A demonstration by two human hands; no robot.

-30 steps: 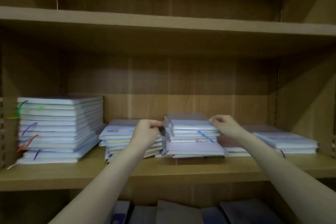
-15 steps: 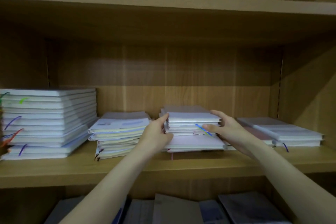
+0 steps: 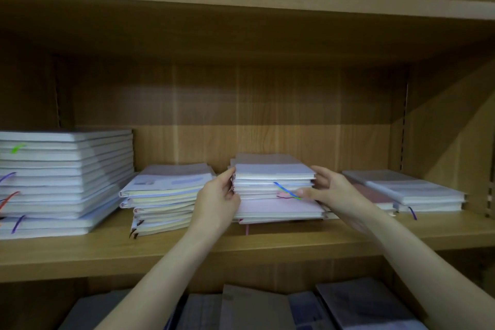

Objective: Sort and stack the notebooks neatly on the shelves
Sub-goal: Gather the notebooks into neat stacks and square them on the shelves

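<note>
1. The middle shelf (image 3: 241, 249) runs across the frame and carries four groups of notebooks.
2. Centre of the frame: the centre stack (image 3: 276, 190) of pale notebooks lies flat on the shelf, its lower books wider and pinkish, with a blue-and-green ribbon (image 3: 286, 190) hanging across its front edge.
3. The left hand (image 3: 217, 203) presses against the left side of this stack, thumb up at the top book's corner, its fingers (image 3: 232, 197) curled against the spines.
4. The right hand (image 3: 332, 190) holds the stack's right side, its fingers (image 3: 320, 171) spread around the upper books and the thumb lying along the front edge near the ribbon (so both hands clamp the stack from opposite sides).
5. Just left of centre, a leaning pile (image 3: 163, 198) of cream-edged notebooks sits beside the left hand, its upper books pushed back from the lower ones.
6. At the left edge, a tall stack (image 3: 67, 177) of wide white notebooks shows green, purple and red ribbons.
7. Right of centre, a low pile (image 3: 417, 193) of a few notebooks lies behind the right wrist, a purple ribbon hanging from it.
8. Bottom of the frame: dark-covered notebooks (image 3: 361, 308) lie on the shelf below, partly hidden by both forearms.
</note>
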